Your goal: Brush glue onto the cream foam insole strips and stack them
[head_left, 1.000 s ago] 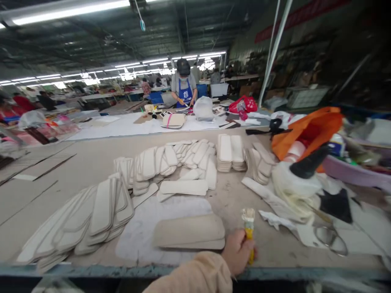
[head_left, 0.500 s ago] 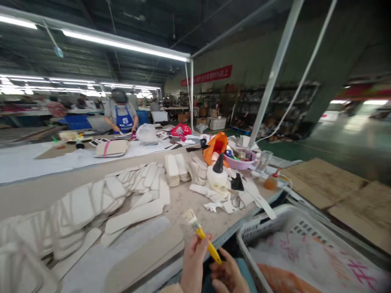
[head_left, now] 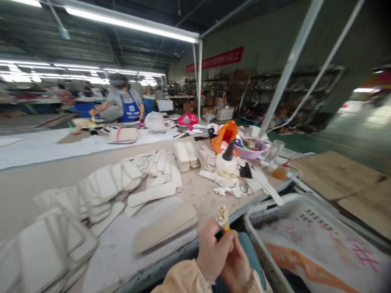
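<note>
Near the table's front edge, a paintbrush (head_left: 222, 216) points up and away from me, its bristles caked with a whitish substance. Only the bristles and a bit of yellow handle show; fingers cover the rest. My left hand (head_left: 210, 250) is closed around the handle just below the bristles. Pressed up against it, my right hand (head_left: 236, 262) is closed on the lower handle, partly hidden behind the left. To the left on the table lie long beige flat pieces (head_left: 166, 228) with rounded ends, on a white sheet (head_left: 106, 260).
Overlapping stacks of pale pieces (head_left: 104, 183) spread across the left. A white container with a black cone tip (head_left: 226, 162), scissors (head_left: 246, 188) and a purple basin (head_left: 250, 152) sit further back. A white plastic crate (head_left: 255, 232) stands right. Across the table works a person in a blue apron (head_left: 131, 108).
My hands have come together around the brush, covering most of its yellow handle, and the brush now stands more upright. The view has shifted. The person opposite has reached out an arm.
</note>
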Available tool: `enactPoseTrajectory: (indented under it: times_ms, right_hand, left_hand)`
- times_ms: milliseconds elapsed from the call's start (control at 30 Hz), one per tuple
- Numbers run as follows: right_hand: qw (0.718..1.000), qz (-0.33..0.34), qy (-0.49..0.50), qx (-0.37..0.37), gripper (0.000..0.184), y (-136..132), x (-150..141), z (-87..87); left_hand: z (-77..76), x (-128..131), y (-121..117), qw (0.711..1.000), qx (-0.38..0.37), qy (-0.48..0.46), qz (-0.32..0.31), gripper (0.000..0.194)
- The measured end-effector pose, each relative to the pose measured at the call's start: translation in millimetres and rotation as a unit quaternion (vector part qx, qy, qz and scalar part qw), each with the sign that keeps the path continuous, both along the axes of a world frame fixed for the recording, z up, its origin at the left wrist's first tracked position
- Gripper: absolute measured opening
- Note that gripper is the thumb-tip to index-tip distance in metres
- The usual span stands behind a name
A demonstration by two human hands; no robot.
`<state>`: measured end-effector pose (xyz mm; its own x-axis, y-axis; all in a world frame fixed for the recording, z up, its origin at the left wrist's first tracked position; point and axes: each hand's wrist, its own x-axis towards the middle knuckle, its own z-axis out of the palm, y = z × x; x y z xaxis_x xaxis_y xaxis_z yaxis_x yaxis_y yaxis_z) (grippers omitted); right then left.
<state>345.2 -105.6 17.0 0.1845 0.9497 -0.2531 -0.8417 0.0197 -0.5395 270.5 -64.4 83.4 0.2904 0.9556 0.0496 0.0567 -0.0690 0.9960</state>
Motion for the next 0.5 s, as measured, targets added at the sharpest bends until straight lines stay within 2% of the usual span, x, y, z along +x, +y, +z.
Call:
enactPoseTrajectory:
  times_ms: [67,133,167,233,300,367,433,500]
  right_hand:
    - [1.0,0.005,-0.017,-0.005,0.028,-3,5,-2.0]
    - [1.0,0.018,-0.009,-0.01,0.032,-1,11,-3.6]
    - [0.999,0.026,0.011,-0.021,0.032,1,13,-3.3]
    - [0.996,0.02,0.075,-0.043,0.029,6,16,0.6]
    - [0.99,-0.015,0.134,-0.047,0.026,13,22,7.2]
    - [0.986,-0.065,0.15,-0.03,0.025,23,40,14.1]
    - [0.987,-0.113,0.111,-0.016,0.024,35,69,20.7]
    - [0.983,-0.183,-0.001,-0.004,0.025,49,106,27.6]
  left_hand:
    - [-5.6,8,-3,0.995,-0.086,-0.051,-0.022,0.016]
    - [-10.0,14,-1,0.988,-0.131,-0.077,-0.031,0.016]
    - [-11.1,14,1,0.988,-0.133,-0.074,-0.036,0.015]
    - [-12.4,2,5,0.996,-0.083,-0.031,-0.033,0.016]
    - [-18.8,-29,11,0.998,0.042,0.05,-0.006,0.023]
    - [-37.2,-77,24,0.97,0.183,0.151,0.053,0.036]
    - [-67.8,-132,44,0.925,0.278,0.248,0.079,0.042]
    - [-103.6,-187,64,0.878,0.329,0.329,0.112,0.051]
